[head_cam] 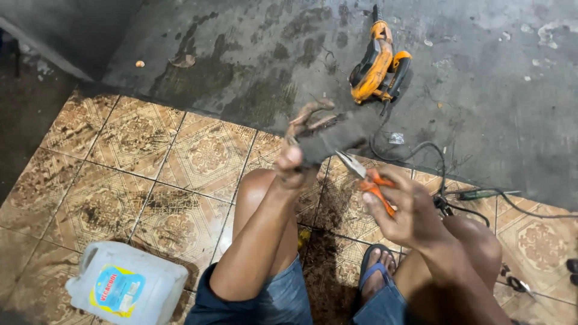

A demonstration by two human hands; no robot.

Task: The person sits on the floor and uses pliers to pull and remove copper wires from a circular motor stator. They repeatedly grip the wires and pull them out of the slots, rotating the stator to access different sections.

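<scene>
The left hand [293,164] is closed around one end of a dark, grimy, flat metal part [337,137], holding it above the knees; bent, rust-brown prongs stick out at its far end. The right hand [404,212] is closed on the orange handles of a pair of pliers [367,176], whose grey tips touch the part's lower edge. An orange power tool [378,63] lies on the concrete floor [481,90] beyond. A white plastic jug [126,286] rests on the patterned tiles [150,174].
</scene>
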